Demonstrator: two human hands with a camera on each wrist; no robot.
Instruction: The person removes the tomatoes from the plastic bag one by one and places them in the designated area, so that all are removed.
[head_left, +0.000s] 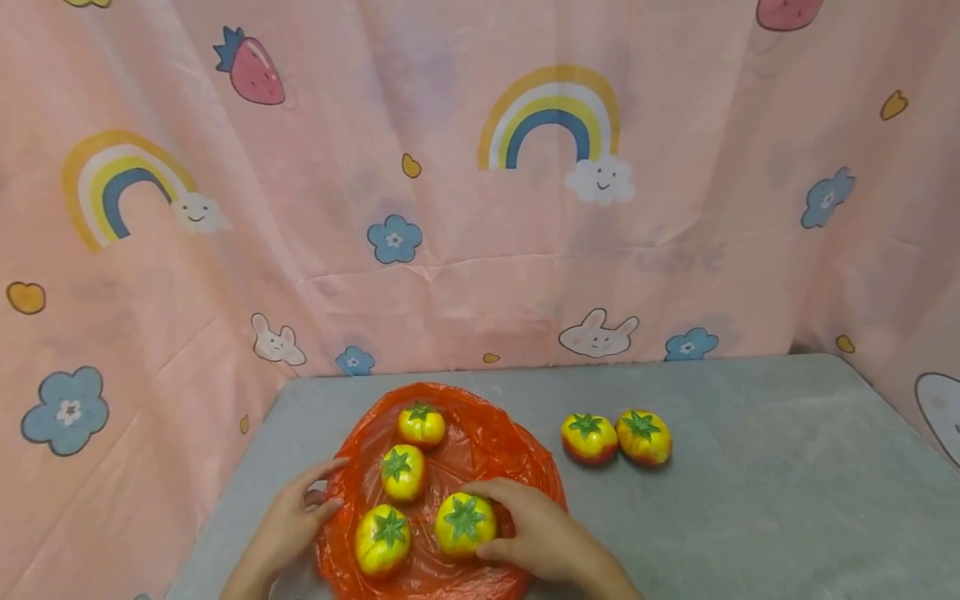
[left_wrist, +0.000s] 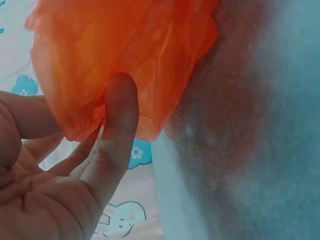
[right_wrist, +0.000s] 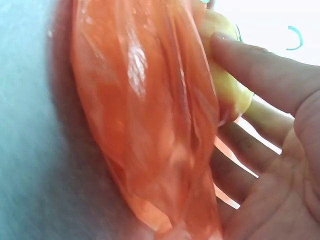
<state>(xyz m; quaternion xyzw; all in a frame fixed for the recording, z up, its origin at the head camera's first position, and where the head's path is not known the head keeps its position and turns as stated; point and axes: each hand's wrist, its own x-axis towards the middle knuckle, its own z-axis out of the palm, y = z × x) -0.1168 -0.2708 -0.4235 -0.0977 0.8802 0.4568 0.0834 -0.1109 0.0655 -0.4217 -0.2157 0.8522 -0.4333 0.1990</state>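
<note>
A red plastic bag (head_left: 517, 467) lies spread wide on the table, its mouth facing up. Inside it sit several glossy yellow tomatoes with green star-shaped tops, one at the back (head_left: 422, 426), one midway (head_left: 402, 473) and one at the front left (head_left: 382, 542). My right hand (head_left: 536, 529) holds another yellow tomato (head_left: 465, 525) between thumb and fingers, over the bag's right part; the right wrist view shows this tomato (right_wrist: 227, 90) beside the bag's side. At the bag's left edge, my left hand (head_left: 288, 521) pinches the thin plastic (left_wrist: 150, 75) between thumb and fingers.
Two more tomatoes, a left one (head_left: 589, 438) and a right one (head_left: 644, 437), stand side by side on the grey table (head_left: 750, 500), right of the bag. A pink patterned curtain (head_left: 450, 317) hangs behind the table and along its sides.
</note>
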